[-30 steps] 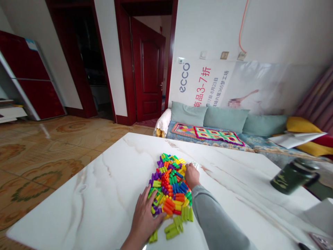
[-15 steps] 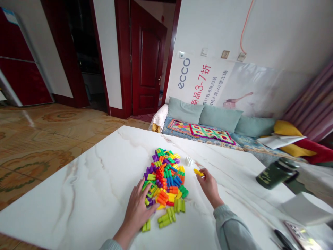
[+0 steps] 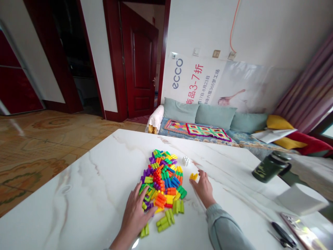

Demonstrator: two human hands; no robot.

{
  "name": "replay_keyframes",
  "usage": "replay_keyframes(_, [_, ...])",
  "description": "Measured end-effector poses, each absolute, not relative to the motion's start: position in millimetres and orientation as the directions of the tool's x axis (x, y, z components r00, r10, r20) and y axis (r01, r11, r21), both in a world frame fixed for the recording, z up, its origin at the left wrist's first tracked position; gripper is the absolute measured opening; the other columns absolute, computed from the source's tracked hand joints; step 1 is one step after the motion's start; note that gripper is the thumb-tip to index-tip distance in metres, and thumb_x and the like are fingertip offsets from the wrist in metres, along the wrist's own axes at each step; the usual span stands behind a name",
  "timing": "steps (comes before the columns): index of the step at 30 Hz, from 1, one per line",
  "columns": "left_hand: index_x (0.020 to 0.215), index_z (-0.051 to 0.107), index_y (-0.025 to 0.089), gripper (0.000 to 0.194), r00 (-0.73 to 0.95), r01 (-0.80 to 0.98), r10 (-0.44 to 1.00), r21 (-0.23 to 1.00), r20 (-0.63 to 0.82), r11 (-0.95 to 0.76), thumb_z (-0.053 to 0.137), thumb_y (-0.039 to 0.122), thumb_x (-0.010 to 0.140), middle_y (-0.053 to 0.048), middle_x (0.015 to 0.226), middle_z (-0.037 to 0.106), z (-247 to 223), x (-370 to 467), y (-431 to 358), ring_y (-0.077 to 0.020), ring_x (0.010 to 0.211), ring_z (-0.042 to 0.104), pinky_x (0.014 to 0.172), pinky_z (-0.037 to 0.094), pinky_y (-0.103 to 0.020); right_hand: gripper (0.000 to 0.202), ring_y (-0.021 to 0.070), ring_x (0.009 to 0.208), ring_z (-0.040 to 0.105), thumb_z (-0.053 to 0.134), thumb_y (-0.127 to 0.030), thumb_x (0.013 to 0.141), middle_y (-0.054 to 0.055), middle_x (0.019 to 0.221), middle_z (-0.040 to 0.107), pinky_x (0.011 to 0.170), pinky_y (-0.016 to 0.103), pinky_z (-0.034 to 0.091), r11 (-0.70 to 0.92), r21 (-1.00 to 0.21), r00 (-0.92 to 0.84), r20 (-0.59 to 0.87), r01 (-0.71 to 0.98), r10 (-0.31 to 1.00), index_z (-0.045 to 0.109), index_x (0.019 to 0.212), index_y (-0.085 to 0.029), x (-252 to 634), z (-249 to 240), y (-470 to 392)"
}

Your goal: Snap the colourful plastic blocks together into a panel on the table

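Our left hand spread on the pile's near-left edge, our right curled loosely at a yellow piece, grip unclear, right of the pile.

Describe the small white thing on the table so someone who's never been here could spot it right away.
Start at the big, white, veined table by the sofa. On it is a pile of colourful pieces; look just right of its far end. There sits a small knobbly clump, plain white, unlike the bright pieces beside it.
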State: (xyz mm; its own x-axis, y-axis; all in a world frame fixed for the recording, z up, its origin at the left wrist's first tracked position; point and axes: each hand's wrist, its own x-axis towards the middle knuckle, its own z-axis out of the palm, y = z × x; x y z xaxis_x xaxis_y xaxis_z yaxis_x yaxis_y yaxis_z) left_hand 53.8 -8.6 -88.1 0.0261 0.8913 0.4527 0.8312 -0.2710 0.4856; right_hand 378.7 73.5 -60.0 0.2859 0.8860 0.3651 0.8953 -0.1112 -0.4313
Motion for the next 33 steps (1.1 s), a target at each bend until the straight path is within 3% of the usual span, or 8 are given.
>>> replay_keyframes(6, [0.137,0.049,0.024,0.065,0.038,0.837,0.882,0.467,0.471,-0.286,0.067,0.041,0.078,-0.013,0.151,0.039,-92,53,-8,-0.0336,0.134,0.043,0.108,0.041,-0.054,0.029,0.0214,0.080,0.064,0.054,-0.031,0.079,0.009,0.096,0.066,0.070,0.030,0.047,-0.104,-0.548,0.372,0.405,0.830,0.835,0.058,0.105,-0.017,377,-76,97])
replay_keyframes(16, [0.136,0.052,0.025,0.062,0.061,0.854,0.870,0.425,0.489,-0.299,0.067,0.040,0.077,-0.011,0.150,0.042,-99,48,-5,-0.0343,0.133,0.045,0.107,0.043,-0.054,0.040,0.0212,0.086,0.065,0.047,-0.016,0.082,0.013,0.106,0.065,0.079,0.030,0.048,-0.154,-0.568,0.440,0.410,0.809,0.799,0.062,0.119,-0.012,387,-75,159])
replay_keyframes(23, [0.136,0.051,0.027,0.063,0.062,0.854,0.862,0.420,0.504,-0.308,0.066,0.042,0.077,-0.010,0.150,0.042,-101,48,-5,-0.0346,0.133,0.046,0.106,0.044,-0.054,0.045,0.0235,0.097,0.062,0.045,-0.016,0.084,0.014,0.111,0.063,0.086,0.031,0.046,-0.154,-0.555,0.428,0.407,0.818,0.807,0.057,0.127,-0.011,387,-84,170])
replay_keyframes(33, [0.136,0.050,0.027,0.062,0.070,0.864,0.865,0.403,0.498,-0.302,0.065,0.042,0.078,-0.010,0.151,0.040,-100,48,-6,-0.0344,0.134,0.044,0.107,0.044,-0.054,0.045,0.0223,0.095,0.061,0.046,-0.016,0.084,0.014,0.112,0.063,0.085,0.030,0.045,-0.148,-0.542,0.409,0.401,0.827,0.820,0.055,0.128,-0.010,389,-90,173])
